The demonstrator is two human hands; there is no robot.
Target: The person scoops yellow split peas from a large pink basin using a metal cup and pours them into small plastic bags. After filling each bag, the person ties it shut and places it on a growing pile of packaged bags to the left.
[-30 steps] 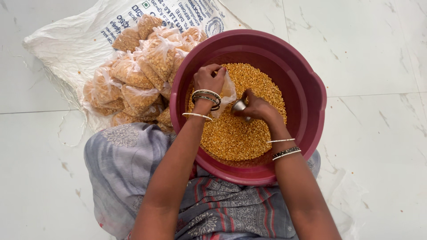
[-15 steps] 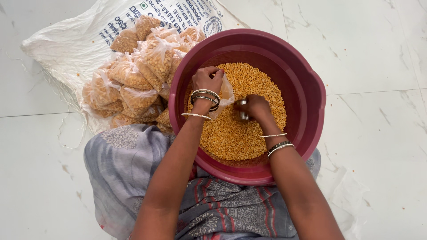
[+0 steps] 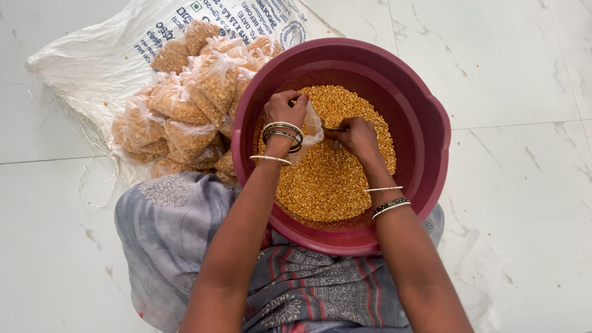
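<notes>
A large maroon tub (image 3: 425, 117) sits on the floor in front of me, half filled with yellow split lentils (image 3: 327, 179). Inside it, my left hand (image 3: 285, 110) pinches the top of a small clear plastic bag (image 3: 310, 129) that holds some lentils. My right hand (image 3: 354, 135) is closed beside the bag, down at the lentils, around a small scoop that is mostly hidden by my fingers. Both wrists wear bangles.
Several tied clear bags filled with lentils (image 3: 191, 98) are heaped on a white woven sack (image 3: 92, 68) left of the tub. My lap, in grey patterned cloth (image 3: 179, 234), touches the tub's near rim. White marble floor (image 3: 524, 92) lies all around.
My right hand has shifted slightly left, closer to the bag's mouth, and the metal scoop seen earlier is now hidden. The left hand keeps holding the bag in place.
</notes>
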